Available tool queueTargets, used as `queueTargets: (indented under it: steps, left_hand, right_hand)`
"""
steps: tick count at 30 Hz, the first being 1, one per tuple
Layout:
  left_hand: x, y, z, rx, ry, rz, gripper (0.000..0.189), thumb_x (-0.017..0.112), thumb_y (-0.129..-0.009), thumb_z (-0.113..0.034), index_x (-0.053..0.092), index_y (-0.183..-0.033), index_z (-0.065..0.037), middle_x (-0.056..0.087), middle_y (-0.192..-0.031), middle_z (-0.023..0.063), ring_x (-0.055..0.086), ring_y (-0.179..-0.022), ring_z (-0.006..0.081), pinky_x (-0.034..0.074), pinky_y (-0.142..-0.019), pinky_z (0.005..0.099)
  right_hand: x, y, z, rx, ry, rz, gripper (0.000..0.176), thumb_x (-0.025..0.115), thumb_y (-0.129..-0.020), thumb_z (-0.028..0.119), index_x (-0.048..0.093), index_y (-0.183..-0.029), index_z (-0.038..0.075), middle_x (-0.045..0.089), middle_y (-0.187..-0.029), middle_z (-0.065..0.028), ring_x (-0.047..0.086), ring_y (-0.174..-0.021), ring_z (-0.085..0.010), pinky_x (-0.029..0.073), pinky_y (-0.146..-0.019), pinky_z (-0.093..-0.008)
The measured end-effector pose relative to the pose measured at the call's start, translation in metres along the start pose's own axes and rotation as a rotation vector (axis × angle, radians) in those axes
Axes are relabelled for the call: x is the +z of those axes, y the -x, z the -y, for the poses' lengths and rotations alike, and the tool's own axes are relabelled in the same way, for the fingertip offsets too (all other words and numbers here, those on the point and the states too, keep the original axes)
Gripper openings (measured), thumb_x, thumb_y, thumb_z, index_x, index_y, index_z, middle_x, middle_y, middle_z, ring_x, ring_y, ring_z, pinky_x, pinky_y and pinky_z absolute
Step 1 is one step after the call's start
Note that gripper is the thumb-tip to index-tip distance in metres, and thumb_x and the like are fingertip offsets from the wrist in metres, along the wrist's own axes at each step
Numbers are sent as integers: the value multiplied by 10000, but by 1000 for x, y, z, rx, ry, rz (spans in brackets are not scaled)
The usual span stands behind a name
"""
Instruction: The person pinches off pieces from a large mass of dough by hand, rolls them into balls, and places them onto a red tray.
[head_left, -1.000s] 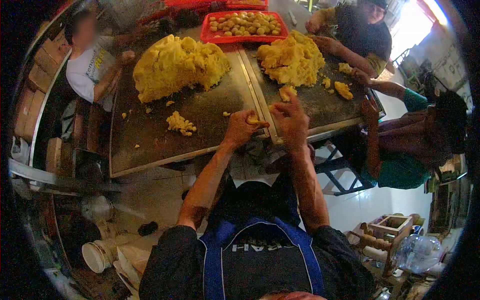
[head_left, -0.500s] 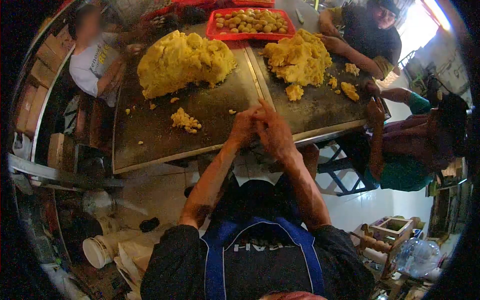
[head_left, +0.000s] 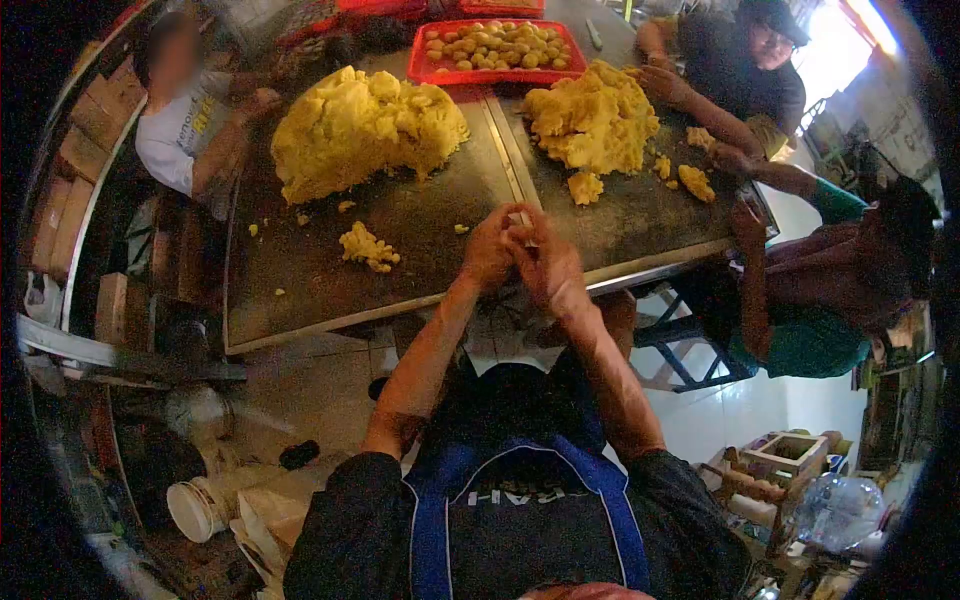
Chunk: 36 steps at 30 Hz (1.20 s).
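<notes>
My left hand [head_left: 489, 247] and my right hand [head_left: 548, 262] meet over the near edge of the table, fingers curled together. A small pale patch shows between the fingertips, but I cannot make out what it is. Left of my hands, a clump of yellow dough crumbs [head_left: 368, 247] lies on the dark tabletop [head_left: 430, 230]. Farther back on the left rises a large mound of yellow dough [head_left: 365, 130]. A second, smaller yellow dough heap [head_left: 592, 118] sits beyond my right hand.
At the back, a red tray [head_left: 414, 68] holds many round yellow dough balls [head_left: 500, 45]. A metal strip [head_left: 508, 150] runs along the table's middle. One person [head_left: 185, 130] sits at the left; two others, one in dark clothes [head_left: 735, 75] and one in green [head_left: 810, 335], are at the right.
My fingers have drawn in: the right hand's fingers, extended across the left before, are now curled against it. At the right, the green-sleeved person's arm has reached farther over the table.
</notes>
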<state>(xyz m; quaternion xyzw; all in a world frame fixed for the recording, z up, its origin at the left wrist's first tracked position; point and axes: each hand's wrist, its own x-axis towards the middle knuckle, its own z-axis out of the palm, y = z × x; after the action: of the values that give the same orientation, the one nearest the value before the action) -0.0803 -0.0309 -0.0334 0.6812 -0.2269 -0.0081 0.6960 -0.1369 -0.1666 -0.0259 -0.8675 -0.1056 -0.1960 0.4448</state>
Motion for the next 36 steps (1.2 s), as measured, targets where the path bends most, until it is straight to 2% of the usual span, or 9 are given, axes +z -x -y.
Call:
queueTargets:
  steps: [6,11,16,23,26,28,31,34,36]
  left_hand:
    - [-3,-6,40,-44,-528,1,314,734,-839,-171,646,-1103,-25,721,-949,102,681,-797,195,534,-729,305]
    - [6,0,11,79,-217,-128,182,716,-803,-154,697,-932,-26,722,-860,97,682,-778,204,526,-684,329]
    - [-8,-5,18,-29,-265,55,181,725,-786,-181,704,-882,-30,711,-809,118,688,-768,211,526,-684,351]
    - [11,-3,38,77,-264,-150,252,790,-781,-259,684,-808,-32,669,-705,130,666,-652,233,510,-629,360]
    - [8,-2,8,151,-443,-122,367,831,-766,-347,673,-771,-16,649,-669,115,656,-623,229,500,-597,354]
    - [-1,-4,-5,-70,-559,35,449,835,-769,-407,662,-739,7,614,-635,116,627,-599,199,484,-581,342]
    - [-6,-16,19,-191,-108,-162,444,824,-788,-400,659,-725,7,603,-627,100,584,-594,172,468,-587,332]
    - [-31,-37,20,-222,-503,-391,443,786,-832,-412,666,-735,3,607,-631,82,582,-618,158,471,-609,334]
    - [-33,-28,12,-108,-418,-370,454,766,-850,-425,669,-742,6,610,-631,77,574,-612,160,464,-602,337]
  right_hand:
    - [-17,-7,13,-253,263,-49,695,630,-790,67,391,-1441,108,650,-1128,-234,622,-946,-475,537,-818,-509]
    - [-29,-15,39,183,-108,-130,582,622,-854,0,435,-1403,51,675,-1089,-180,660,-984,-342,538,-808,-373]
    - [22,9,16,-266,255,-239,597,524,-809,-36,433,-1398,5,666,-1097,-158,618,-1027,-360,484,-923,-478]
    - [-12,1,9,-361,232,-128,568,553,-775,-19,511,-1342,-19,646,-1170,-181,578,-1149,-368,432,-999,-485]
    - [-47,-42,-24,213,-65,-298,488,607,-828,45,537,-1307,-16,644,-1169,-197,560,-1179,-392,425,-1009,-481]
    - [-58,-55,-79,-194,703,-318,430,636,-877,128,551,-1274,-12,651,-1140,-217,584,-1124,-411,463,-950,-476]
    - [-52,-53,-87,71,709,125,378,626,-886,143,564,-1232,3,646,-1125,-223,598,-1057,-427,489,-889,-484]
    - [-50,-33,-89,-358,720,-134,298,628,-872,135,605,-1148,25,646,-1059,-209,600,-976,-440,497,-822,-507]
    - [-59,-38,-78,-241,636,-24,264,632,-861,127,624,-1108,33,645,-1035,-205,600,-963,-434,496,-819,-503]
